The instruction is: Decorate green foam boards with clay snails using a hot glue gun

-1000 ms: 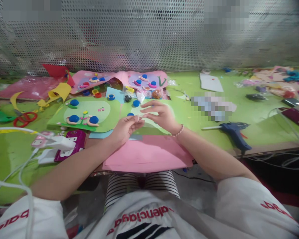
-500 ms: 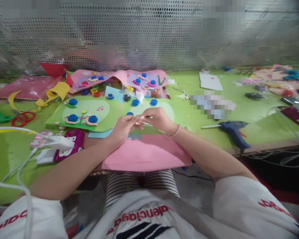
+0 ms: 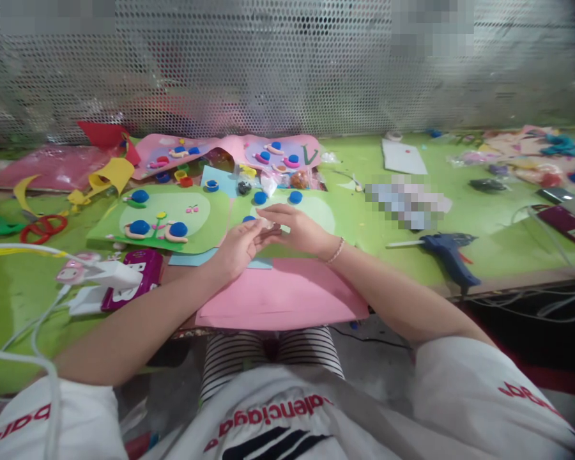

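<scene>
My left hand [image 3: 239,248] and my right hand [image 3: 303,232] meet above the green card with pale ovals [image 3: 316,214]. A small whitish lump, apparently modelling clay [image 3: 268,223], sits at the fingertips between them. The fingers of my left hand are closed around its underside. Those of my right hand are stretched out and apart, close over the lump; whether they touch it is hard to see. Blue clay domes [image 3: 295,197] lie on the card behind my hands, one of them partly covered. Snail shapes with blue shells [image 3: 176,230] are on the card's left half.
Pink sheets [image 3: 282,294] lie at the front edge. A glue gun [image 3: 448,255] rests at right, red-handled scissors [image 3: 44,229] at left. White cables [image 3: 38,332] and a purple power strip [image 3: 146,265] lie near my left arm. Decorated pink card [image 3: 253,153] stands behind.
The fingers of my right hand have loosened from a pinch and spread out over the whitish lump. My left hand has turned slightly, its palm more in view.
</scene>
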`<state>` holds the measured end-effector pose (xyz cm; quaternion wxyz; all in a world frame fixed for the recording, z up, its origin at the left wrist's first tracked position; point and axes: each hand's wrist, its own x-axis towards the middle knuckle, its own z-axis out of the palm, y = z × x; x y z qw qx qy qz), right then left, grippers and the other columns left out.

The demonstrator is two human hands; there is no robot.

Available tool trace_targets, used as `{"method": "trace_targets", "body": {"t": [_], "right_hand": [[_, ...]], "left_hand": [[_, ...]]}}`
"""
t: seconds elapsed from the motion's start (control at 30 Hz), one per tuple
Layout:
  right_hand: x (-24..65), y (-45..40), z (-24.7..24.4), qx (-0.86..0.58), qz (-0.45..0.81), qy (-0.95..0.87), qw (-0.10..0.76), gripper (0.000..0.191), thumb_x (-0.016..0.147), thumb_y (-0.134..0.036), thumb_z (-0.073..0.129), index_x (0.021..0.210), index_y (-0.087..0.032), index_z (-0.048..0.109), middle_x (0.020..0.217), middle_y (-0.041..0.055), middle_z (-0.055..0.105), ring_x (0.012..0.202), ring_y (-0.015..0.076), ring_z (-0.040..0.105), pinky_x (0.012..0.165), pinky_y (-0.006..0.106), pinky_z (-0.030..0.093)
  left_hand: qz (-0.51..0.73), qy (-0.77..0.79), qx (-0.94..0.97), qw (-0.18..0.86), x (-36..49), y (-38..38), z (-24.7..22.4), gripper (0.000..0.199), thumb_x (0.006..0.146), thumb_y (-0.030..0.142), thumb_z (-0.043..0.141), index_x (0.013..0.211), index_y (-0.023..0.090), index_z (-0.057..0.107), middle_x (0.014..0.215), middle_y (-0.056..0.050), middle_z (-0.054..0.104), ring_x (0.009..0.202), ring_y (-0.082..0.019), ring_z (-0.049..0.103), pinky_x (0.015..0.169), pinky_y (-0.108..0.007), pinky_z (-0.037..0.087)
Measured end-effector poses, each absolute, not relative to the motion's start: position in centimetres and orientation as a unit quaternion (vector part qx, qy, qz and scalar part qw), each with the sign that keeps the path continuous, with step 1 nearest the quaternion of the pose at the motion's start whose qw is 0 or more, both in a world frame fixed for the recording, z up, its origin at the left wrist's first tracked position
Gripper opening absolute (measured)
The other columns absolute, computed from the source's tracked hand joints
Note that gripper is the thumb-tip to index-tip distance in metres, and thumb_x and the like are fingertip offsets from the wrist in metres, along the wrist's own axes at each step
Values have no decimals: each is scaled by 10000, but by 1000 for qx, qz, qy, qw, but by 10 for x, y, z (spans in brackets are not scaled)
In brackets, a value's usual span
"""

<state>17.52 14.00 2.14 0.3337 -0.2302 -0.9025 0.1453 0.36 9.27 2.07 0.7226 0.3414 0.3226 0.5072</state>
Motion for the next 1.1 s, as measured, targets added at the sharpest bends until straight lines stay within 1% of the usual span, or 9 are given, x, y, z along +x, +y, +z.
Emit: {"method": "trace_targets", "body": {"t": [0.07,0.23,0.43,0.6,0.7,0.8,0.9,1.0,1.1], "right_hand": [[172,140,17,-235,149,-900,334,435,842,-249,643,1258,-128,598,1153,156,626,1043,220,610,890,352,542],[170,138,15,-229,113,-895,367,231,896,-210,568,1068,-118,692,926,113,675,841,171,632,768,304,549],[173,138,18,-228,71,-901,362,278,955,-279,469,1076,-165,691,881,100,681,791,163,622,715,312,532],[175,135,25,-282,93,-869,395,241,924,-342,530,966,-205,724,803,58,684,725,143,619,678,280,515],[179,136,29,-353,109,-817,442,246,893,-382,570,903,-195,729,793,57,691,695,144,617,661,280,509],[184,137,33,-338,138,-802,473,276,889,-379,578,1041,-185,703,819,56,706,714,147,641,680,278,525],[185,136,34,-273,127,-848,436,410,863,-346,625,1237,-180,612,1004,90,707,905,181,661,827,314,537],[181,136,29,-248,106,-889,370,450,845,-330,647,1261,-168,592,1207,138,630,1098,223,600,936,370,507],[176,138,22,-246,135,-896,345,289,885,-289,589,1136,-162,657,1037,115,683,926,181,643,815,333,540]], "left_hand": [[504,323,356,717,3,94,17,184,818,297,684,803,113,672,858,-81,724,883,-178,690,857,-284,506],[490,350,345,720,2,95,12,237,766,341,736,818,116,682,792,-64,720,800,-162,689,853,-305,504],[506,369,318,712,4,90,19,157,734,258,757,735,126,672,738,-36,710,711,-117,666,832,-284,500],[510,384,319,700,2,91,22,128,720,233,755,747,126,691,730,-38,707,690,-106,650,776,-254,498],[511,415,300,690,2,94,22,103,745,213,728,762,116,697,703,-45,702,623,-86,622,720,-227,491],[514,408,279,701,2,94,23,62,785,168,679,753,115,679,748,-55,713,655,-88,634,753,-229,494],[508,384,233,735,3,93,26,172,869,156,548,732,124,647,822,-72,723,743,-119,666,801,-258,502],[486,363,227,762,3,92,27,299,938,234,439,777,117,663,858,-89,717,756,-137,666,806,-284,510],[480,341,274,761,3,91,24,215,901,265,543,812,127,681,824,-68,711,755,-144,664,827,-304,509]]}}
